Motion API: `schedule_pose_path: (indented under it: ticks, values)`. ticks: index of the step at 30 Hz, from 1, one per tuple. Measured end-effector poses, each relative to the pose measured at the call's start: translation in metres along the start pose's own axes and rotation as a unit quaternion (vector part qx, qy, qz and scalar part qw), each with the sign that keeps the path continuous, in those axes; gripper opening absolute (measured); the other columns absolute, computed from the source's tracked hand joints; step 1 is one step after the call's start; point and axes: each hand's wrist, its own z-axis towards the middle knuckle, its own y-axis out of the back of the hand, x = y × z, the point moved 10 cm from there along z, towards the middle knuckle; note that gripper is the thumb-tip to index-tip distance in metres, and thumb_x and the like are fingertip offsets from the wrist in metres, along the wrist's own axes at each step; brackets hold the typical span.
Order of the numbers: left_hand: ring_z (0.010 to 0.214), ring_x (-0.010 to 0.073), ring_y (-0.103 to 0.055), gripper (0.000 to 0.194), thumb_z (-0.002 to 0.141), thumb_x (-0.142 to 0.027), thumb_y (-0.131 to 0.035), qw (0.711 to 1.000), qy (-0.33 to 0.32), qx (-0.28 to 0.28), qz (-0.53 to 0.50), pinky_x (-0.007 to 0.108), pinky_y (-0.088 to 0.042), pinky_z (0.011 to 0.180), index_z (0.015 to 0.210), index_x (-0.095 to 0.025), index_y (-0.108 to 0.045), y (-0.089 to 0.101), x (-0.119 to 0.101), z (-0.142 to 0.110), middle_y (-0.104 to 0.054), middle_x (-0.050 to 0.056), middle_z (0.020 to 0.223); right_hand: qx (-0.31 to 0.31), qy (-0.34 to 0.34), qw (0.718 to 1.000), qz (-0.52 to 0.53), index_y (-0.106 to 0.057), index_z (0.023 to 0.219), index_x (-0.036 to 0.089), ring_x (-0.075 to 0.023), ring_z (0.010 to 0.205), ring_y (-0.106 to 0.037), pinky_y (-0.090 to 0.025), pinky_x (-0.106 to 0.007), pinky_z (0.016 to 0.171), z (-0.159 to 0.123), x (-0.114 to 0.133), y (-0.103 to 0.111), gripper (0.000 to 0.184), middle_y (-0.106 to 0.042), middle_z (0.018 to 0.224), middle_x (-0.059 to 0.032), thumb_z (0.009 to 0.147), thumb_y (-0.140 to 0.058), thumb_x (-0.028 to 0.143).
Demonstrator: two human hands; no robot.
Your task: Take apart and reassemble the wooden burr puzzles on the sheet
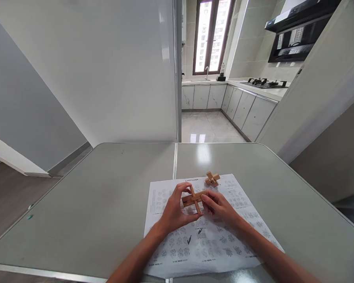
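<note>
Head view: lower centre, fingers of left hand [174, 208] hold wooden cross [194, 197] by two ends; right hand's [221, 206] fingers pinch its right arm, above sheet [205, 245].

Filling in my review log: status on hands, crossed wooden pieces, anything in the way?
Left hand, right hand: both gripping crossed wooden pieces. Pieces held over printed sheet. Wooden cluster at sheet's far edge; nothing visibly blocking.

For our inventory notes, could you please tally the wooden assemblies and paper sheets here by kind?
Wooden assemblies: 2 (cross held by left hand and right hand; cluster on printed sheet)
Paper sheets: 1 (that printed sheet)
Total: 3
</note>
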Motion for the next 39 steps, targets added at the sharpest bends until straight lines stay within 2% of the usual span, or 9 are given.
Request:
schedule_pose_path:
  ticks: [9,14,23,28,34,39]
  values:
    - [0.113,0.0265,-0.066,0.09,0.068,-0.036,-0.093,1.0,0.015,0.002,-0.006,0.047,-0.058,0.098,0.142,-0.032,-0.042,0.0,0.007,-0.002,-0.053,0.009,0.14,0.026,-0.013,1.0,0.01,-0.054,0.081,0.022,-0.013,0.054,-0.049,-0.039,-0.028,0.053,0.001,-0.007,-0.003,0.047,-0.059,0.064,0.0026,0.097,-0.057,0.066]
    - [0.113,0.0276,-0.066,0.089,0.067,-0.037,-0.093,0.999,0.01,0.026,-0.019,0.047,-0.059,0.095,0.141,-0.032,-0.043,-0.004,0.005,-0.001,-0.055,0.009,0.137,0.045,-0.021,0.999,0.021,-0.058,0.086,0.021,-0.0127,0.054,-0.05,-0.04,-0.027,0.053,0.001,-0.007,-0.007,0.046,-0.057,0.063,0.0034,0.099,-0.054,0.065]
    - [0.106,0.0249,-0.067,0.088,0.068,-0.035,-0.092,1.0,0.008,-0.001,0.011,0.045,-0.06,0.093,0.14,-0.032,-0.042,-0.001,0.005,0.0,-0.055,0.008,0.137,-0.001,0.005,1.0,0.005,-0.052,0.076,0.024,-0.0142,0.054,-0.047,-0.039,-0.03,0.054,0.004,-0.003,-0.002,0.048,-0.053,0.062,0.0027,0.099,-0.053,0.066]
    - [0.106,0.0252,-0.067,0.089,0.065,-0.033,-0.094,1.0,0.007,-0.008,0.016,0.047,-0.06,0.094,0.139,-0.031,-0.043,0.0,0.004,-0.001,-0.057,0.009,0.134,0.003,0.003,1.0,0.019,-0.055,0.078,0.024,-0.0143,0.052,-0.047,-0.038,-0.03,0.052,0.003,-0.003,-0.005,0.046,-0.053,0.06,0.0028,0.099,-0.054,0.065]
    - [0.105,0.0229,-0.068,0.084,0.07,-0.038,-0.092,1.0,-0.003,-0.008,-0.001,0.043,-0.063,0.091,0.138,-0.032,-0.043,0.0,0.001,-0.001,-0.055,0.007,0.135,0.015,-0.006,1.0,0.025,-0.057,0.083,0.022,-0.0139,0.052,-0.049,-0.039,-0.029,0.053,0.001,-0.002,-0.013,0.044,-0.055,0.06,0.0035,0.099,-0.055,0.063]
    - [0.107,0.0238,-0.067,0.087,0.07,-0.04,-0.093,1.0,-0.003,-0.005,0.009,0.044,-0.062,0.092,0.14,-0.032,-0.041,0.001,0.002,-0.002,-0.055,0.008,0.136,0.01,-0.019,0.999,0.028,-0.053,0.08,0.023,-0.0135,0.051,-0.049,-0.039,-0.028,0.051,0.0,-0.003,-0.013,0.05,-0.055,0.06,0.0033,0.099,-0.049,0.069]
